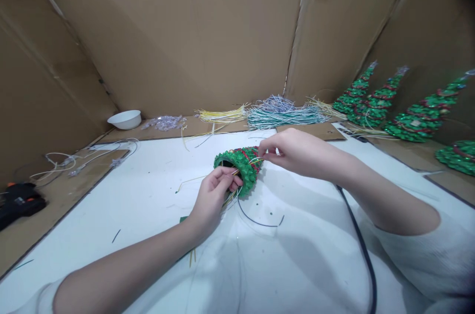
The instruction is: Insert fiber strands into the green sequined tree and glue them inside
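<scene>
A small green Christmas tree point(250, 168) with red trim lies on its side on the white tabletop, its hollow base turned toward me. At the base opening, my left hand point(218, 185) is closed on thin wires that run out of the tree. My right hand point(285, 151) pinches the ends of wires at the tree's side, toward its tip. Loose yellow, white and dark wires point(256, 221) trail below the base onto the table. The tree's tip is hidden behind my right hand.
Along the back lie bundles of yellow wires point(222, 115) and green-white wires point(285, 117), clear plastic pieces point(165, 122) and a white bowl point(125, 119). Finished-looking trees point(419, 118) stand at right. A black glue gun point(22, 201) lies at left. A black cable point(358, 235) crosses the table.
</scene>
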`<state>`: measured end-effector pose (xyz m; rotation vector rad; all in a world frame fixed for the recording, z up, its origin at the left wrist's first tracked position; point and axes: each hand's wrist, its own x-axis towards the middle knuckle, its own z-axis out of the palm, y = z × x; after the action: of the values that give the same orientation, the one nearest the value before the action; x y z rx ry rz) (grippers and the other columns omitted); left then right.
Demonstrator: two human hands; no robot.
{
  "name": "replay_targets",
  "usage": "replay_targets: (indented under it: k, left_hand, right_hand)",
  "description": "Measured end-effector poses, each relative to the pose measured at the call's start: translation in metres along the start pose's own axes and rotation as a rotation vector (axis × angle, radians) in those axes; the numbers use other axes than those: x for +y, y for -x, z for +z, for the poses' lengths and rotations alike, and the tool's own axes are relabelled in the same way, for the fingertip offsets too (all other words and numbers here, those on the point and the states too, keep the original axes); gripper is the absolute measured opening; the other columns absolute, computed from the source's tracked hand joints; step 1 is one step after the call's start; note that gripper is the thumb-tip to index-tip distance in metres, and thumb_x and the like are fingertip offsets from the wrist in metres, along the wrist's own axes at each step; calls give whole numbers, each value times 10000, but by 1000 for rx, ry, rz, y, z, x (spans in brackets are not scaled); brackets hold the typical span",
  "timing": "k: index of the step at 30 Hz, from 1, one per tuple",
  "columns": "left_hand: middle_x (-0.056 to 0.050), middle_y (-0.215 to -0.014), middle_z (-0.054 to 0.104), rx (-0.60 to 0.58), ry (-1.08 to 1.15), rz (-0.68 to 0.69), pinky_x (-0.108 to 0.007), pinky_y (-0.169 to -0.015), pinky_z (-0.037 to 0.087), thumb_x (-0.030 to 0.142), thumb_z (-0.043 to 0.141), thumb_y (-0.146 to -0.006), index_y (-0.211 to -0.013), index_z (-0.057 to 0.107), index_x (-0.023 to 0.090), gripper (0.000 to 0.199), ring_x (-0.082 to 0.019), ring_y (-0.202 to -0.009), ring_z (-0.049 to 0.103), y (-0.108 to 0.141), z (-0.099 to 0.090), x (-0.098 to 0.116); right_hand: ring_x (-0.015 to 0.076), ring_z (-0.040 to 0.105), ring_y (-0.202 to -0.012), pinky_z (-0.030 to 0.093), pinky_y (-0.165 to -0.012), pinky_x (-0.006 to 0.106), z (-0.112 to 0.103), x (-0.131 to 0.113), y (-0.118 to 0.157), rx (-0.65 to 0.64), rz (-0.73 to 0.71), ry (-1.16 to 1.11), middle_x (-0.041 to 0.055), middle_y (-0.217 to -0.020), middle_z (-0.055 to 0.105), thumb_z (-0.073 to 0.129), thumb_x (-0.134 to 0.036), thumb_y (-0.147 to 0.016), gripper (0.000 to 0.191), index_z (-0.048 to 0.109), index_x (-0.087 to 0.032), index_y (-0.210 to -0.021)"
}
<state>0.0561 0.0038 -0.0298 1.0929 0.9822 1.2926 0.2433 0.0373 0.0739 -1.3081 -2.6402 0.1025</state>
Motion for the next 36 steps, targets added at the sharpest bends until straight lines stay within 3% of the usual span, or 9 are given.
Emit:
replay_targets:
  k: [5,13,19,23,30,34,36]
  left_hand:
    - [0,-653,609,24,-41,7,-238,-639,384,235,547,-796,-898,580,152,136,-113,-632,495,1,1,0]
    - [4,-658,583,81,-384,81,-243,-617,374,308,514,-844,-975,594,160,214,-124,-649,507,14,4,8]
    - [8,-578,585,69,-395,32,-231,-509,343,367,511,-840,-973,577,153,260,-113,-526,442,16,6,9]
    - [-1,-574,613,85,-396,-5,-239,-516,371,366,522,-829,-1002,582,145,287,-122,-509,473,17,8,11]
    - [-66,-669,696,-30,-445,-108,-266,-593,379,294,532,-807,-848,656,148,196,-169,-599,549,18,3,27]
    - [-77,-755,714,-121,-478,-126,-284,-672,377,276,545,-786,-796,688,171,178,-204,-738,579,15,-2,36]
    - [-76,-744,709,-138,-457,-148,-287,-672,380,267,552,-771,-822,691,166,179,-193,-707,567,13,-2,39]
  right_hand:
    - [121,513,-625,232,-498,234,5,-9,1,10,7,74,7,-723,651,460,-190,-830,184,620,-204,-742]
    - [125,526,-642,282,-546,233,6,2,-2,63,62,49,15,-733,640,467,-228,-828,167,597,-185,-733]
    - [124,514,-657,243,-516,232,11,-5,-1,67,5,87,30,-784,619,441,-173,-846,171,575,-174,-740]
    - [119,503,-619,231,-501,237,13,-9,-1,47,-8,107,26,-771,615,431,-178,-854,182,570,-177,-737]
    - [144,532,-635,247,-512,241,4,-2,-2,83,127,118,21,-739,648,447,-297,-854,208,590,-201,-736]
    - [140,513,-599,246,-503,246,4,1,-2,93,122,131,20,-695,635,443,-291,-850,230,565,-194,-681]
    - [139,514,-602,251,-507,247,5,1,-2,90,107,124,23,-703,637,440,-283,-854,228,562,-191,-685]
